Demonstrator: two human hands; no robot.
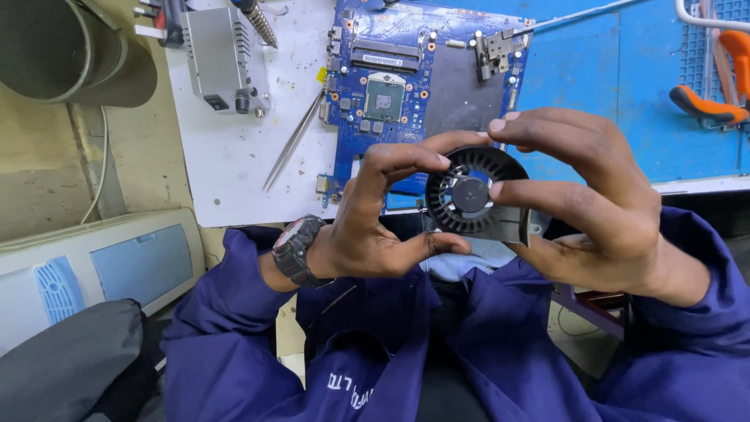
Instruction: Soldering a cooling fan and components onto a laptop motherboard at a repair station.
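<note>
- Black plastic fan [473, 195] is held up at chest height over the lap, near the board [426, 74], blades facing the camera for a look.
- Left hand [383, 227] pinches its rim; right hand [594, 203] grips the far side, thumb on the hub.
- Tweezers [293, 141] lie within reach.

I'm looking at an electronics repair workshop: a bare blue motherboard [422, 82] on the bench, tweezers [293, 141] just left of it, a grey soldering station [226, 55] beyond them.

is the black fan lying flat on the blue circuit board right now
No, both hands, left hand and right hand, hold the fan up above it.
</note>
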